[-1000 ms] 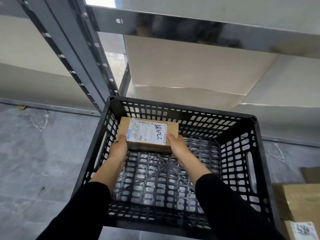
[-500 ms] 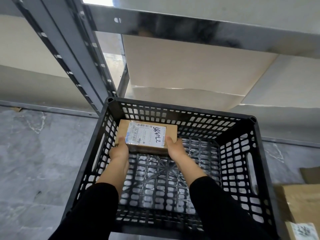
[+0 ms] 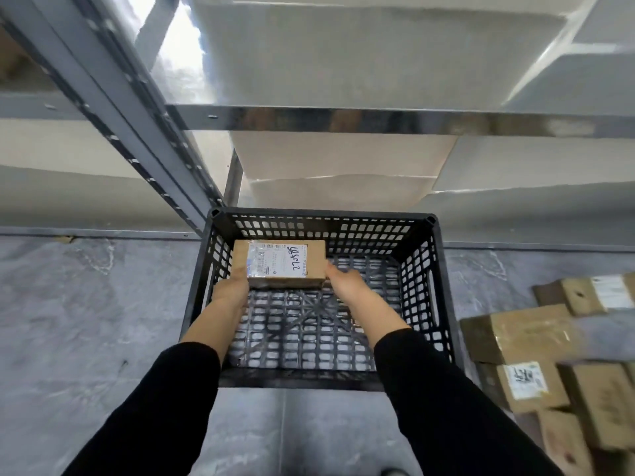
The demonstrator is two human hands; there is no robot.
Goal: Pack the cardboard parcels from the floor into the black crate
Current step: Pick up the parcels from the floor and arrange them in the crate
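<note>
While both of my forearms reach over the near rim of the black crate (image 3: 420, 286), I hold one cardboard parcel (image 3: 311, 266) between my two hands, low in the crate's far left corner, a little above the middle of the frame. My left hand (image 3: 231, 290) grips its near left corner and my right hand (image 3: 347, 281) grips the near right corner, thumb against the edge; the fingers beyond the box are hidden from me. I cannot tell whether the parcel already sits on the lattice bottom or hangs just above it. A white label (image 3: 276, 260) with handwritten digits faces up.

The slotted crate walls close in on the far and left sides of the parcel, nearly touching it, while the rest of the grid bottom lies bare to its right and toward me. My black sleeves (image 3: 446, 407) cross the near wall and cover part of it.

Behind the far left corner of the crate a grey shelving upright (image 3: 113, 108) slants to the upper left of the frame, and a shiny shelf beam (image 3: 378, 119) runs across the upper part. The crate stands on a grey marbled floor (image 3: 86, 321). At the right edge, well apart from my hands, the loose parcels (image 3: 522, 333) lie heaped on the floor beside the crate's right wall, some with labels, blurred.
</note>
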